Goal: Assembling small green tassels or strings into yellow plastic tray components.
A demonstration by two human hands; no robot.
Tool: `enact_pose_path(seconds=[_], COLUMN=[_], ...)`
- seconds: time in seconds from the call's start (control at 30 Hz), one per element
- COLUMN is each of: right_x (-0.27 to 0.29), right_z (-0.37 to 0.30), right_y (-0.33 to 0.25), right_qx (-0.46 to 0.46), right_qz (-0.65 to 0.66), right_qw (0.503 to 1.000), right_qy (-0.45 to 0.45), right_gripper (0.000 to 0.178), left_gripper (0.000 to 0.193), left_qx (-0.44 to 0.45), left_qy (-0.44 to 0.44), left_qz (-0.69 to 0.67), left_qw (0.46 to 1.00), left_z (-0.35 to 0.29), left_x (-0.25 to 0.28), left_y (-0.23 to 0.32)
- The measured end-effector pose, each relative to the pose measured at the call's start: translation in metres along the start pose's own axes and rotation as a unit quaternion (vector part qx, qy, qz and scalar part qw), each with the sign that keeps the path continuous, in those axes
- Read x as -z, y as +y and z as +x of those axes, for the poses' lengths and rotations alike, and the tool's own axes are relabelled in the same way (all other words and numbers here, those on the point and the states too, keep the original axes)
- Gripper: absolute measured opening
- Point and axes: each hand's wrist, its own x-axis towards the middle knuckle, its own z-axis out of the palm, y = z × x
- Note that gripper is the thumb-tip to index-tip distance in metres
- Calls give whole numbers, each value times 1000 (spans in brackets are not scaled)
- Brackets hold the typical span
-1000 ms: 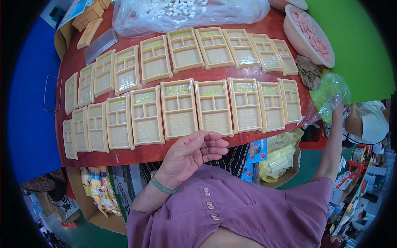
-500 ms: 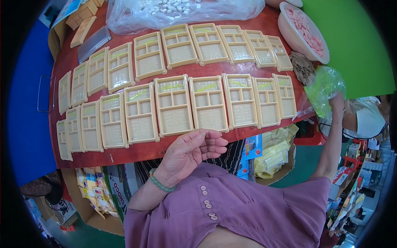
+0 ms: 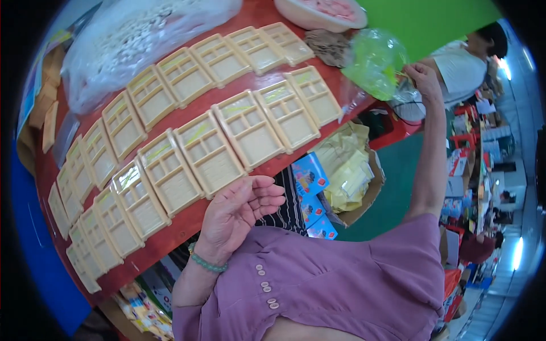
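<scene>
My left hand [image 3: 242, 207], palm up with loosely curled fingers, is at the table's near edge just below a beige compartment tray [image 3: 209, 153]; I see nothing in it. Out to the right, my right hand [image 3: 424, 80] pinches a thin yellow-green strip beside a clear plastic bag [image 3: 375, 59] with yellow-green showing through. Two rows of beige trays, each with one larger and several smaller compartments, cover much of the red table [image 3: 183, 233]. Similar yellow-green strips lie in the far compartments of many trays, such as a tray [image 3: 250, 122] in the near row.
A large clear bag of small white pieces [image 3: 142, 40] lies at the back left. A white basin [image 3: 318, 17] of pink pieces and a crumpled brown cloth [image 3: 328, 47] are at the back. Below the table edge stands a carton [image 3: 364, 199] of yellow packets. Another person [image 3: 463, 68] sits at right.
The view has swung to the right. My right hand has come away from the bag's mouth, pinching a strip. My left hand keeps its loosely curled pose.
</scene>
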Motion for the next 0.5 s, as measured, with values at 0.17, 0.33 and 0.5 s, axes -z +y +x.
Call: enact_pose_path(seconds=[0.17,0.33,0.5], right_x=[-26,-98,-153], right_z=[-86,-167,-209], right_y=[-59,-139,-190], right_qx=[37,58,91], right_qz=[355,416,490], right_qw=[934,899,844], right_qy=[-23,-121,-198], right_gripper=[18,14,12], left_gripper=[39,48,65], left_qx=[32,-23,-224], left_qy=[-11,1,-2], left_qz=[38,30,111], left_qw=[999,999,968], left_z=[22,42,48], left_x=[-28,-46,-35], left_y=[-3,-21,-24])
